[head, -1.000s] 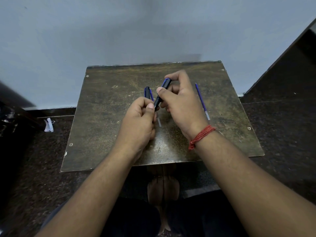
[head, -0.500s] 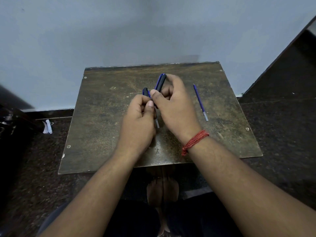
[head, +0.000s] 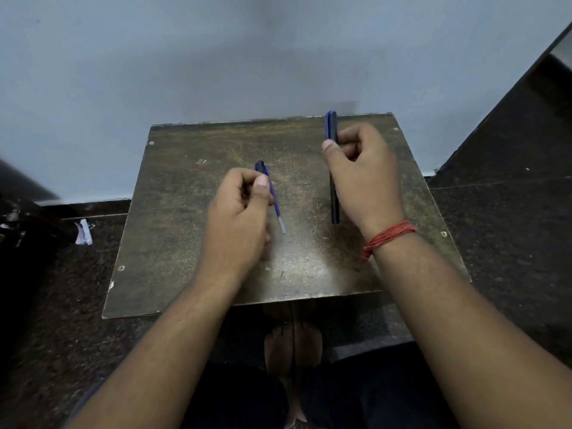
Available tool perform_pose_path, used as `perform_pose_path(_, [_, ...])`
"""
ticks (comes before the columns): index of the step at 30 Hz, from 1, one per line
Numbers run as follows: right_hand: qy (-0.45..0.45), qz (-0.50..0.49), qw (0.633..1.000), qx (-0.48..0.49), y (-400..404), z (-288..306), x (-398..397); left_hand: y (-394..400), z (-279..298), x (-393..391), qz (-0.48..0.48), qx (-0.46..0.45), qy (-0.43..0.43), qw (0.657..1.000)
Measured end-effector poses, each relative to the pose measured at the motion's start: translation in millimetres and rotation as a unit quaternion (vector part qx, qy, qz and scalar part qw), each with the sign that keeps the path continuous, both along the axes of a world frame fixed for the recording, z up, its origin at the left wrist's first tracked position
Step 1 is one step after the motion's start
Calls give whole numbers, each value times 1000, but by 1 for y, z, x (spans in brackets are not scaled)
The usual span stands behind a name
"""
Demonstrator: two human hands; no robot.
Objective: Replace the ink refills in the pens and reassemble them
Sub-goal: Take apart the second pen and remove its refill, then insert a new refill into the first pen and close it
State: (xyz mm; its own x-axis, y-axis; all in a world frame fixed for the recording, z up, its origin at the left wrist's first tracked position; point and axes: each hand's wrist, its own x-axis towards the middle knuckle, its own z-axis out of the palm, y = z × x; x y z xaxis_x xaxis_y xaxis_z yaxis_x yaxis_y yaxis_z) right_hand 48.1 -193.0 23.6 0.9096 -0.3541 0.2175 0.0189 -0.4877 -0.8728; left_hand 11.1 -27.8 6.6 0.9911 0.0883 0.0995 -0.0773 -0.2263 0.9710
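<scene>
My right hand (head: 363, 178) is shut on a black and blue pen barrel (head: 332, 134). It holds the barrel upright over the right half of the small brown table (head: 185, 212), with the lower end free. My left hand (head: 238, 212) is pinched shut at the table's middle, thumb against fingers. The pen's front piece that it gripped is hidden inside the pinch. Just beyond its thumb a second dark pen (head: 261, 167) lies on the table. A blue refill (head: 276, 207) with a grey end lies beside that pen.
The table stands against a pale wall (head: 278, 57) on a dark speckled floor (head: 510, 227). A scrap of white paper (head: 83, 232) lies on the floor at the left. My bare feet (head: 292, 345) show under the table's near edge.
My hands were together on one pen and have now pulled apart. The right hand carried the barrel up and to the right. The loose refill on the right is now hidden behind it.
</scene>
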Motion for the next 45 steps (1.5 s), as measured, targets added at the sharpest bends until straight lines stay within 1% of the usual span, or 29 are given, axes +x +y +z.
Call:
perform_pose_path(3, [59,-8,990,-126,-10,-9,3,14,-1,7,61,36,-28,997])
perform_pose_path(7, [111,-14,954,-279,-6,-13,3,29,-5,15,115,49,-36,991])
perform_pose_path(9, [124,-12,940,-318,-2,-12,3,31,-6,17,126,66,-38,989])
perform_pose_path(13, [152,-4,923,-355,2,-17,3,26,-6,14,113,107,-36,987])
perform_pose_path(19, [171,-1,915,-365,4,-16,5,21,-7,13,92,142,-11,986])
perform_pose_path(22, [155,-3,920,-359,5,-10,3,21,-10,12,73,178,-16,981])
perform_pose_path(27, [115,23,939,-324,14,0,-2,16,-15,11,43,292,-31,955])
perform_pose_path(31, [101,56,944,-310,22,-2,-5,11,-16,10,41,357,-7,933])
perform_pose_path(35, [89,71,947,-302,24,-2,-7,10,-17,10,48,370,-7,928])
perform_pose_path(42, [72,92,953,-279,25,0,-8,11,-21,12,67,358,-18,931])
perform_pose_path(45, [65,96,956,-270,25,1,-8,12,-22,13,67,368,-21,927])
